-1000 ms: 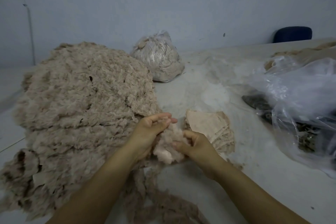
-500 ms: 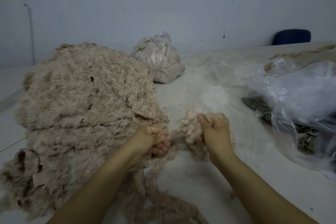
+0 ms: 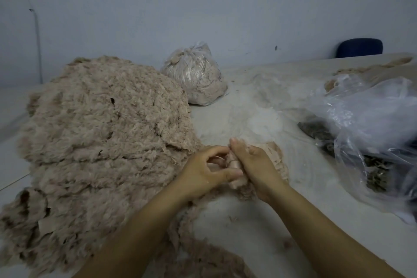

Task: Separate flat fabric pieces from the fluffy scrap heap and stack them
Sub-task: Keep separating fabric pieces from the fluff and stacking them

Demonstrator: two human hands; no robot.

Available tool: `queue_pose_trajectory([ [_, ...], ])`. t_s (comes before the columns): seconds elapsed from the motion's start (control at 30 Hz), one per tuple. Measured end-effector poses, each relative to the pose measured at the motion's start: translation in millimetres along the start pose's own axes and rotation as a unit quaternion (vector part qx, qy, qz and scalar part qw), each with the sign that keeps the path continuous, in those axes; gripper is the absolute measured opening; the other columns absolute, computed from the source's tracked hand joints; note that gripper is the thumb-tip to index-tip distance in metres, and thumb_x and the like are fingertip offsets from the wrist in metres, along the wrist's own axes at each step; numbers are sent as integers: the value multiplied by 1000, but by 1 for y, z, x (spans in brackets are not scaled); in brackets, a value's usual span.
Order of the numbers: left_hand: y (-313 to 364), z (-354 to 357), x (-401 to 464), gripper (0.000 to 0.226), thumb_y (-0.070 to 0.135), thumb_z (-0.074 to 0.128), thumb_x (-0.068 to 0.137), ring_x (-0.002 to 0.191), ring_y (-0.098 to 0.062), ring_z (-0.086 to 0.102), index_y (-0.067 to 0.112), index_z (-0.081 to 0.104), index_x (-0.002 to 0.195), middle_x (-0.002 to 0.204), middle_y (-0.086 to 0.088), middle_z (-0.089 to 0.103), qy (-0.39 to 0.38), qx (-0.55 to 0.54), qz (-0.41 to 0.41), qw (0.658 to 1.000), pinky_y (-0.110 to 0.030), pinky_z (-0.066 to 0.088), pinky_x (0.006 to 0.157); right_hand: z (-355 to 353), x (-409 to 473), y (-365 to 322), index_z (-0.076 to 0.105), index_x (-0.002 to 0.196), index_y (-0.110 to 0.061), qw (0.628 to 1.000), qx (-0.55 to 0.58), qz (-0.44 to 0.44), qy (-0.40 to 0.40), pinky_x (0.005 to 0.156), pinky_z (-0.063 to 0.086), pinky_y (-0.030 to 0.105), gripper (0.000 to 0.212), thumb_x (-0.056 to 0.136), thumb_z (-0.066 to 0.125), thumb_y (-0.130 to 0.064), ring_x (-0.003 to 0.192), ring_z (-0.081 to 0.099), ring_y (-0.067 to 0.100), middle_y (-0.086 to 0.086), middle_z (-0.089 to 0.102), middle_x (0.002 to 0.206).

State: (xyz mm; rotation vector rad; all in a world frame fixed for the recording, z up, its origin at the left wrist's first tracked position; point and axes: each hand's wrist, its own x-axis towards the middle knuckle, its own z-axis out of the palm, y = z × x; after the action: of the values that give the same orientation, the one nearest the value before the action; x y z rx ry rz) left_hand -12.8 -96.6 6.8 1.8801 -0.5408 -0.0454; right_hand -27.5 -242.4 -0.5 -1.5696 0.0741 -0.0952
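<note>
A big heap of fluffy beige scraps [image 3: 99, 133] covers the left half of the table. Just right of it, my left hand [image 3: 203, 171] and my right hand [image 3: 252, 165] meet over a small fluffy piece [image 3: 234, 180]. Both hands pinch that piece between curled fingers and thumb. Behind my right hand lies the low stack of flat beige pieces [image 3: 279, 160], mostly hidden by the hand.
A tied clear bag of beige scraps [image 3: 194, 77] stands at the back centre. A loose clear plastic bag [image 3: 370, 124] with dark scraps sprawls on the right. A strip of fluffy scrap [image 3: 203, 255] trails toward the front edge. A blue chair back [image 3: 358, 47] shows far right.
My right hand laid a fluffy piece toward the stack, then came back left. Both hands have closed together again on a small piece beside the heap.
</note>
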Motion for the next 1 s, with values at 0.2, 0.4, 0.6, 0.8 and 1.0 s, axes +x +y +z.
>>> queue_pose_trajectory([
  [0.2, -1, 1, 6, 17, 4, 46, 95, 66, -17, 62, 5, 55, 81, 74, -9, 63, 58, -345, -149, 925, -32, 56, 58, -7, -2, -1, 65, 79, -1, 995, 101, 9, -16, 54, 45, 30, 25, 83, 68, -25, 57, 55, 24, 13, 63, 66],
  [0.4, -3, 8, 15, 25, 14, 40, 101, 69, -21, 66, 4, 62, 95, 77, -10, 69, 105, -381, -218, 893, -36, 55, 64, -8, 3, 6, 57, 71, -10, 997, 23, -10, 68, 54, 35, 25, 32, 97, 53, -26, 58, 40, 15, 4, 46, 62],
  [0.6, 10, 22, 15, 70, 61, 35, 89, 88, -26, 71, 3, 75, 93, 98, -19, 72, 39, -436, -229, 870, -32, 58, 66, 0, 1, 8, 63, 74, -7, 995, 44, -49, 76, 53, 37, 27, 27, 93, 60, -27, 58, 43, 17, 6, 50, 64],
  [0.8, 4, 27, 18, 27, 26, 47, 98, 79, -29, 68, 6, 65, 96, 87, -16, 70, 200, -282, -135, 928, -41, 56, 71, -9, 1, 10, 70, 71, -15, 991, 44, -72, 104, 54, 48, 15, 19, 87, 67, -24, 59, 61, 0, -9, 68, 63],
  [1.0, 1, 29, 22, 25, 27, 47, 99, 69, -17, 66, 12, 65, 89, 81, -8, 69, 198, -227, -125, 945, -26, 53, 57, -23, 10, 9, 67, 61, -11, 983, -4, -77, 168, 51, 41, 18, 29, 82, 74, -31, 51, 49, 3, -12, 57, 52],
])
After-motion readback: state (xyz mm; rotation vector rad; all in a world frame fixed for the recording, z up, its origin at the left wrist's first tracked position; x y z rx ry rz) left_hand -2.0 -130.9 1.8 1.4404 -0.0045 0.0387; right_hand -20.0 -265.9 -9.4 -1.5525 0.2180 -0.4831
